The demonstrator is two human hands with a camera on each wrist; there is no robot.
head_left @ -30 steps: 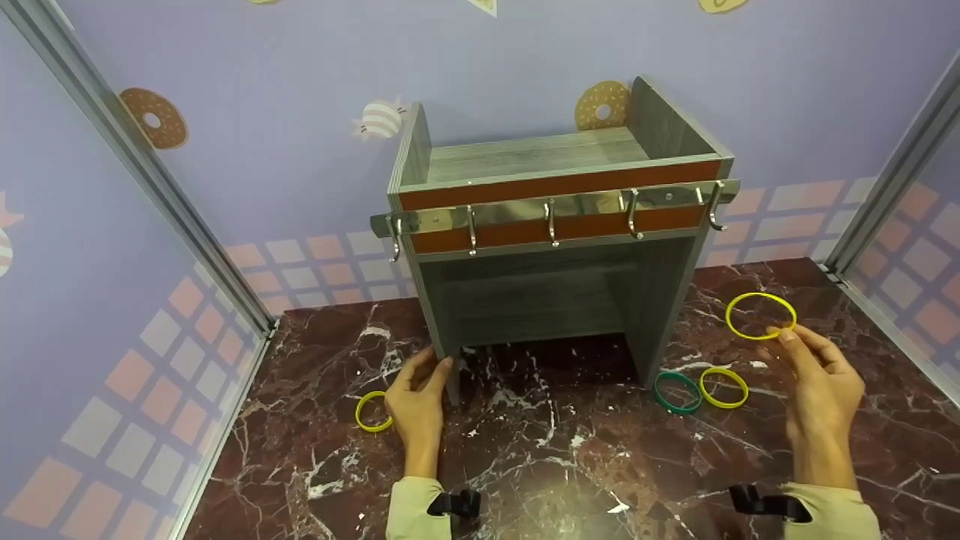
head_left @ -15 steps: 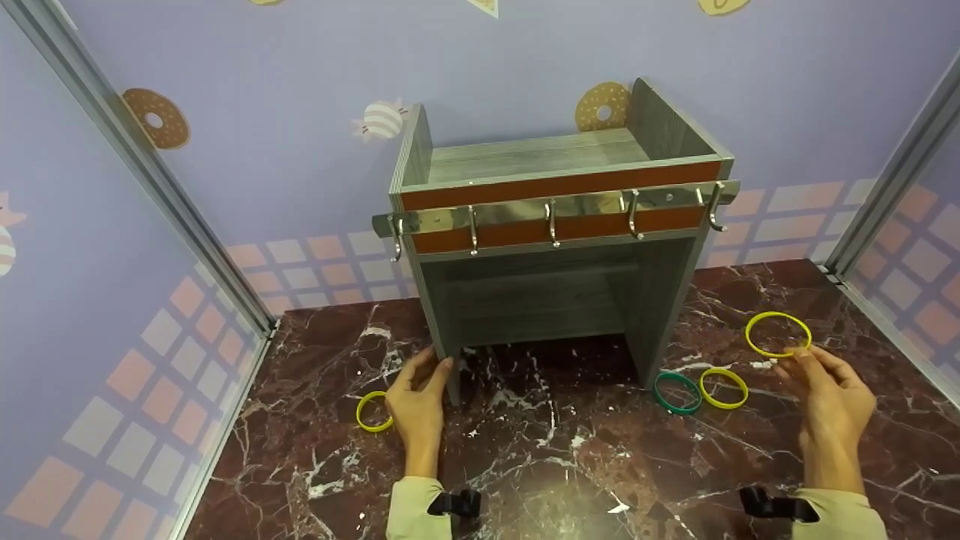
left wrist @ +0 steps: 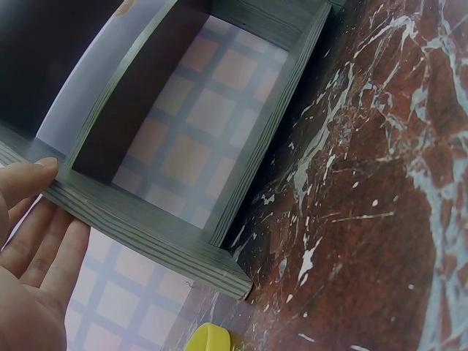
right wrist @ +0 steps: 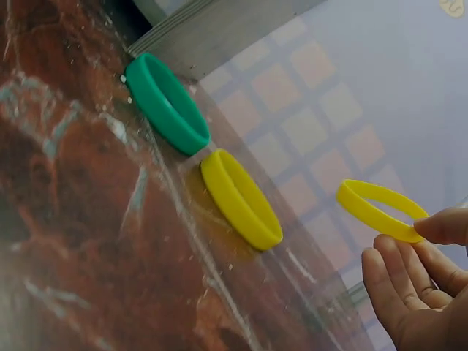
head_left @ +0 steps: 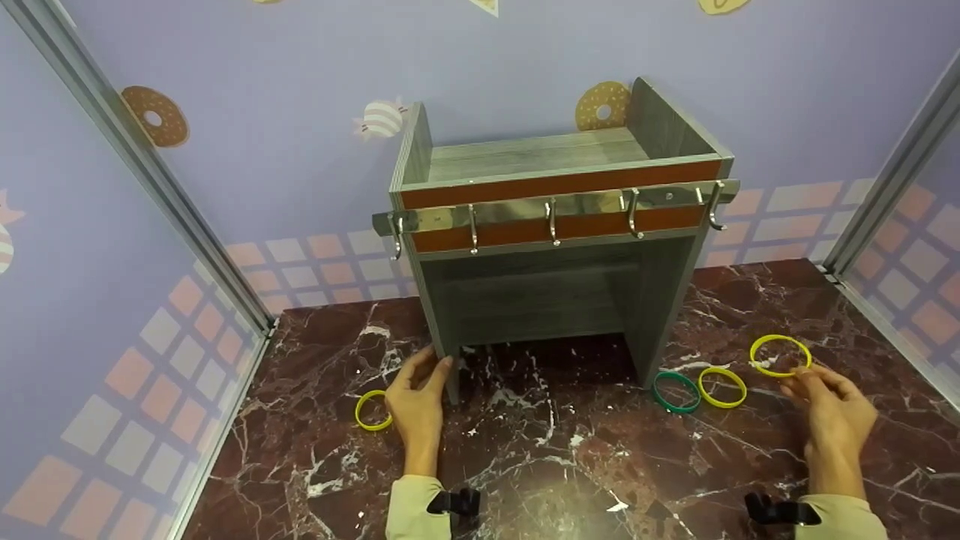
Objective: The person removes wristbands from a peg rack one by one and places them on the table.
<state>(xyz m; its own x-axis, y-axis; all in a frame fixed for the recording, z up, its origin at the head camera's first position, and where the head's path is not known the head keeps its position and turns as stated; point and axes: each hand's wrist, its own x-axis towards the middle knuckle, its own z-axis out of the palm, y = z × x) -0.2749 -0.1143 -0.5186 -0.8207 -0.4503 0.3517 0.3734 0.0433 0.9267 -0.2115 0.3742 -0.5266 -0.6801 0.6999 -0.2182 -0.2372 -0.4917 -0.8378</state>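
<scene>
My left hand (head_left: 418,405) grips the left side panel of a grey wood-grain hook rack (head_left: 667,307) low down, thumb on one face and fingers on the other. Off to the right, my right hand (head_left: 836,420) pinches a yellow wristband (right wrist: 371,219) by its near edge, between thumb and fingertips. That band is held above the table. A green wristband (right wrist: 152,110) and another yellow wristband (right wrist: 230,205) lie side by side near the rack's right foot. One more yellow wristband (left wrist: 208,340) lies just left of my left hand, partly hidden by it in the head view.
A metal rail (head_left: 517,213) with several hooks crosses the rack's red-brown front. Beneath everything is a dark red marbled table (head_left: 555,480). Purple printed wall panels (head_left: 300,187) enclose it at the back and sides.
My right hand has come down and slightly to the right, lowering the yellow wristband towards the table. The left hand, the rack and the other wristbands have stayed put.
</scene>
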